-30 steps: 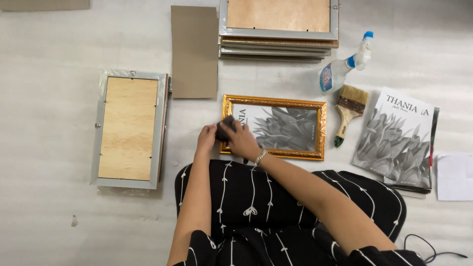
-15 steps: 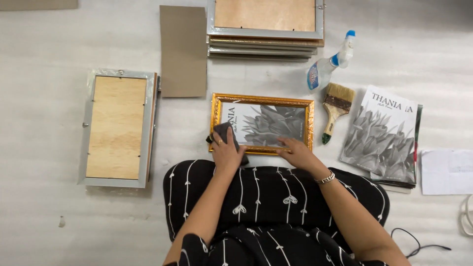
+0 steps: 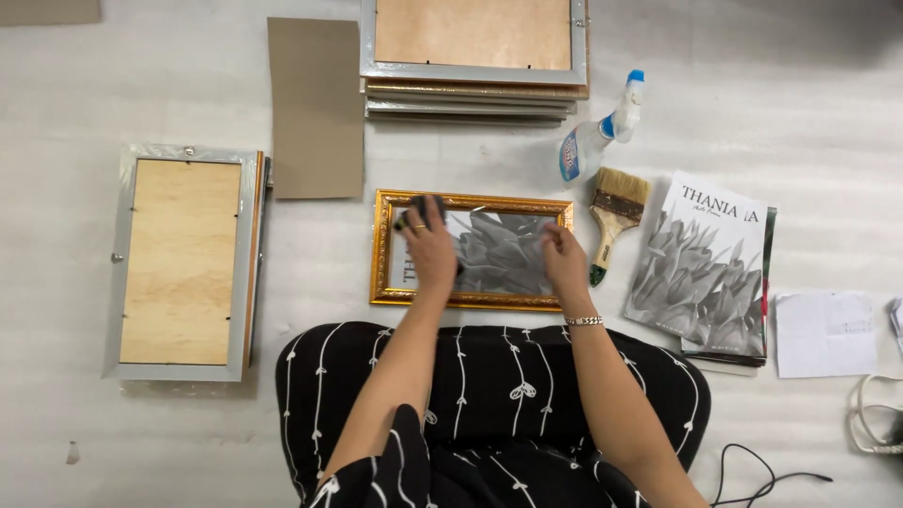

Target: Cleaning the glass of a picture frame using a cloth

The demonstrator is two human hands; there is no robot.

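Observation:
A gold picture frame [image 3: 383, 252] lies on the floor in front of me, with a grey flower print under its glass. My left hand [image 3: 431, 250] presses a dark cloth [image 3: 425, 209] onto the glass near the frame's upper left corner. My right hand [image 3: 564, 260] rests flat on the right part of the glass, fingers spread, holding nothing. A bracelet sits on that wrist.
A silver frame [image 3: 183, 263] lies back-up at the left. A cardboard sheet [image 3: 316, 105] and a stack of frames [image 3: 475, 58] lie beyond. A spray bottle [image 3: 594, 141], a paintbrush [image 3: 613, 218] and flower prints [image 3: 707, 265] are to the right, with paper [image 3: 826, 333] and a cable [image 3: 870, 421] farther right.
My right hand left the cloth and moved to the frame's right side. My left hand took over the cloth and moved it up toward the top left corner.

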